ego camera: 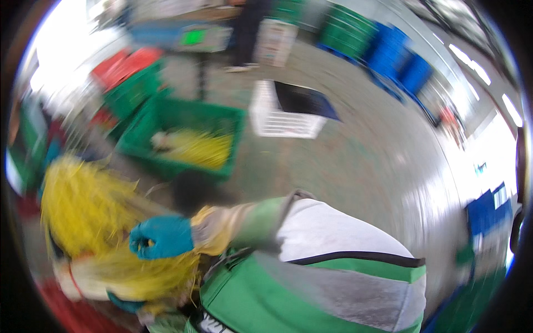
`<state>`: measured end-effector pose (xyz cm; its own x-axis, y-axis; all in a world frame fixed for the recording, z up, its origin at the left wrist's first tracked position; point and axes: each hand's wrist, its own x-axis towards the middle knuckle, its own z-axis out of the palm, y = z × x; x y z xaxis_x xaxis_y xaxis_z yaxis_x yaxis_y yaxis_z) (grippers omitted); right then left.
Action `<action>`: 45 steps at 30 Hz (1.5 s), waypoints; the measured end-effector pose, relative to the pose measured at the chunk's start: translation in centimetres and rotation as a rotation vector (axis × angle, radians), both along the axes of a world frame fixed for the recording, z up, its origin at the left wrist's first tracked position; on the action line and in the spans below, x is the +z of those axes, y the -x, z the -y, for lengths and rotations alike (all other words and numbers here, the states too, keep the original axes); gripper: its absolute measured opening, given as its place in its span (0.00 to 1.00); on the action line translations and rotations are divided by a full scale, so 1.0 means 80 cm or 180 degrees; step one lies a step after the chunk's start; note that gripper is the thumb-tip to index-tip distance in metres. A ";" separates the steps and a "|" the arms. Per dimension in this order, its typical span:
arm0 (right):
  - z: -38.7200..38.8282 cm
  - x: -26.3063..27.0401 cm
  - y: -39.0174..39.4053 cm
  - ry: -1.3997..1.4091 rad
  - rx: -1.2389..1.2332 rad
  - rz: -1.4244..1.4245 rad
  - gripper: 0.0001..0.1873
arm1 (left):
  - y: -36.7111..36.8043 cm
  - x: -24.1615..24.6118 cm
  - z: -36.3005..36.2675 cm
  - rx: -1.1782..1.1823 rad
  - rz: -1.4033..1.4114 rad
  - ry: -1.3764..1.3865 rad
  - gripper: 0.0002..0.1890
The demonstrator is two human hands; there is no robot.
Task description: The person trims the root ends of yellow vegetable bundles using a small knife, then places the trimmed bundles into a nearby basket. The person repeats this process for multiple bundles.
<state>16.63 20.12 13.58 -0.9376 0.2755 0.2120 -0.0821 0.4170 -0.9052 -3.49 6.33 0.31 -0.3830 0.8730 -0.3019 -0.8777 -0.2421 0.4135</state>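
My left hand (125, 303), in a teal glove mostly hidden beneath the load, holds a bundle of yellow chive-like stalks (145, 272). A red band (74, 279) rings the bundle near its pale stem ends, which face left. Just above the bundle is my right hand (163, 237), also in a teal glove, with its fingers curled. A small gap shows between thumb and fingers; blur hides whether anything is gripped. Left of the right hand is a large heap of loose yellow stalks (83, 204).
A green crate (237, 137) ahead contains more yellow stalks (204, 147). Beyond it stand a white slotted basket (287, 125) with a dark sheet over it and a scale-like device (204, 37). Another person's legs (245, 33) are at the back. Blue drums (389, 50) line the far wall.
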 end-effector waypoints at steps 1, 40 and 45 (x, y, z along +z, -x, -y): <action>-0.015 0.000 -0.029 0.0190 -0.0271 0.0164 0.12 | -0.006 0.000 -0.030 -0.0167 -0.0092 0.0064 0.30; -0.017 -0.106 -0.027 0.2765 -0.0025 0.1098 0.17 | -0.005 -0.013 0.071 0.1727 -0.0233 0.0220 0.26; 0.008 -0.081 0.061 0.2006 0.0694 0.1021 0.17 | -0.013 -0.006 0.088 0.1557 -0.0015 -0.0292 0.27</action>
